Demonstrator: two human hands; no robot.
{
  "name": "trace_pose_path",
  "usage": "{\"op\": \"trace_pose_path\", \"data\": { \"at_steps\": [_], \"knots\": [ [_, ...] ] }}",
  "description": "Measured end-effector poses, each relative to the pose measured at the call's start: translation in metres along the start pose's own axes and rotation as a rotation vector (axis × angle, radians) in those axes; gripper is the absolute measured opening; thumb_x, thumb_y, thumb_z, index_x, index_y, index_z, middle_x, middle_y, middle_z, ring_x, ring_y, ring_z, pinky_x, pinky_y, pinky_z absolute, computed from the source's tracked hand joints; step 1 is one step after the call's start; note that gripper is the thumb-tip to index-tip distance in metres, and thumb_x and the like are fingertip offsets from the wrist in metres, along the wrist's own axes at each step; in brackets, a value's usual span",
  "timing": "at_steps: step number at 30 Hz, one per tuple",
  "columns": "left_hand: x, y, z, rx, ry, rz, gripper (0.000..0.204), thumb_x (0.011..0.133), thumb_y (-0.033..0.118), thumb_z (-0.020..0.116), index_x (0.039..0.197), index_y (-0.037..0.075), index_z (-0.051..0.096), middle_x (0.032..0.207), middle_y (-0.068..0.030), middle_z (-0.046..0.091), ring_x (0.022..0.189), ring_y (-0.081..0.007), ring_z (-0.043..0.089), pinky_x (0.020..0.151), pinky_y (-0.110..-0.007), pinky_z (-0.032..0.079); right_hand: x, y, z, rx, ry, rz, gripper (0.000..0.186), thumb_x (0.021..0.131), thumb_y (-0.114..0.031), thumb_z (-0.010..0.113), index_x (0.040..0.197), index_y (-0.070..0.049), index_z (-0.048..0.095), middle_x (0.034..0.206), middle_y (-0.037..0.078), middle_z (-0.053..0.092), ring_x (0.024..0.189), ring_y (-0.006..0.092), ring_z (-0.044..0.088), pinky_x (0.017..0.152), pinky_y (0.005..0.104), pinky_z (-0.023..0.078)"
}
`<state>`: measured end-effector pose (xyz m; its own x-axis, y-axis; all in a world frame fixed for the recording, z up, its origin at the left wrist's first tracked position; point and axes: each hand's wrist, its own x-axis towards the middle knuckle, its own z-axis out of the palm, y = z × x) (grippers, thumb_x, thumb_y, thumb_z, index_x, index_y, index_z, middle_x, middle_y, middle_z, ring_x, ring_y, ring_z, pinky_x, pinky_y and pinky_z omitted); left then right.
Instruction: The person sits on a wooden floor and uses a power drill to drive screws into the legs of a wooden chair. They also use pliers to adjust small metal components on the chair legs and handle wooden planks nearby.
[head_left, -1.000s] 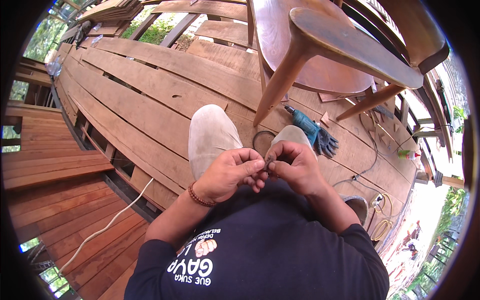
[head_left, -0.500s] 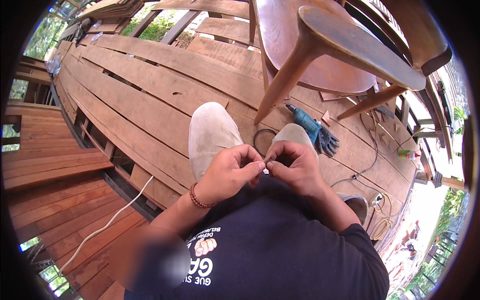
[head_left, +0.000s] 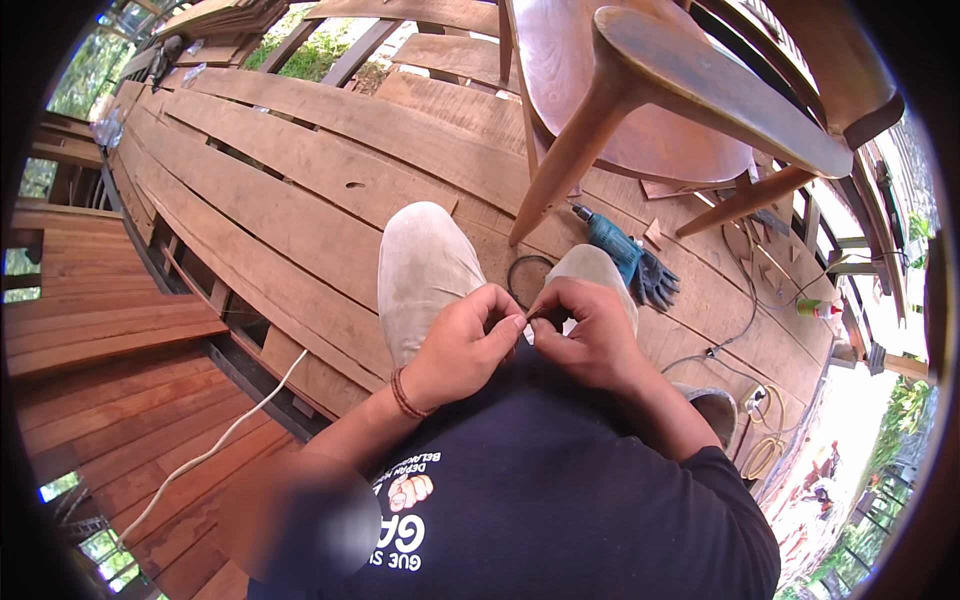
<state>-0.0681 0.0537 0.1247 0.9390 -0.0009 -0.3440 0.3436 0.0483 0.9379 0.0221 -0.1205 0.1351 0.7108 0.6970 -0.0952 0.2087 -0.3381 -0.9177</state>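
Head view, looking down.

A: What are the hands doing?

B: The left hand (head_left: 462, 345) and right hand (head_left: 590, 335) meet fingertip to fingertip above the knees, both pinched shut on a tiny pale object (head_left: 527, 322), too small to identify.

A: What step does that look like?

B: Seemingly fine fingertip work on the small piece. The next move likely needs a steady pinch.

A: Anything nearby?

B: A teal power drill (head_left: 612, 240) and a black rubber ring (head_left: 527, 277) lie on the reddish wooden plank deck (head_left: 300, 190), just beyond the knees.

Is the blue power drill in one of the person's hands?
No, the blue power drill lies on the deck boards beyond both hands.
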Motion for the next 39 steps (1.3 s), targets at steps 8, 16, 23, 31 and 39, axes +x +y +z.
{"op": "trace_pose_path", "data": {
  "at_steps": [8,16,23,31,39],
  "knots": [
    [0.000,-0.005,0.004,0.140,0.123,0.203,0.012,0.098,0.012,0.057,0.096,0.001,0.056,0.078,-0.0031,0.060,0.070,-0.0091,0.057,0.063,-0.024,0.047,0.000,0.022,0.002,-0.282,0.102,-0.051,0.010,0.079,-0.005,0.066,0.088,0.000,0.064,0.082,0.013,0.065,0.077,0.0268,0.065,0.070,0.0372,0.052],
    [0.006,0.001,0.002,-0.390,0.010,-0.025,0.012,0.098,0.013,0.059,0.096,0.001,0.057,0.077,-0.0008,0.060,0.066,-0.0069,0.056,0.060,-0.021,0.047,-0.004,0.018,-0.009,0.052,0.211,0.014,0.017,0.086,-0.006,0.066,0.102,0.001,0.068,0.091,0.010,0.069,0.084,0.0193,0.065,0.076,0.0307,0.051],
    [0.000,0.008,0.006,-0.234,0.023,-0.028,0.013,0.096,0.013,0.061,0.095,0.001,0.058,0.077,-0.0001,0.060,0.065,-0.0048,0.055,0.057,-0.019,0.045,-0.009,0.002,0.000,0.689,0.005,0.261,0.011,0.090,-0.008,0.067,0.095,0.002,0.068,0.082,0.002,0.066,0.074,0.0071,0.059,0.067,0.0227,0.048],
    [-0.003,0.008,0.007,-0.231,-0.017,-0.048,0.012,0.096,0.014,0.061,0.094,0.002,0.058,0.076,0.0012,0.058,0.064,-0.0037,0.053,0.056,-0.019,0.043,-0.010,0.009,0.003,0.687,-0.015,0.221,0.009,0.088,-0.005,0.065,0.092,0.002,0.068,0.080,0.002,0.066,0.073,0.0073,0.060,0.066,0.0227,0.049],
    [-0.004,-0.002,0.007,-0.165,0.023,0.032,0.011,0.096,0.012,0.059,0.093,0.001,0.058,0.078,0.0013,0.057,0.068,-0.0045,0.051,0.059,-0.020,0.043,-0.009,0.011,0.001,0.731,-0.003,0.241,0.010,0.089,-0.005,0.064,0.093,0.003,0.069,0.082,0.004,0.068,0.074,0.0087,0.062,0.068,0.0234,0.051]
  ]
}}
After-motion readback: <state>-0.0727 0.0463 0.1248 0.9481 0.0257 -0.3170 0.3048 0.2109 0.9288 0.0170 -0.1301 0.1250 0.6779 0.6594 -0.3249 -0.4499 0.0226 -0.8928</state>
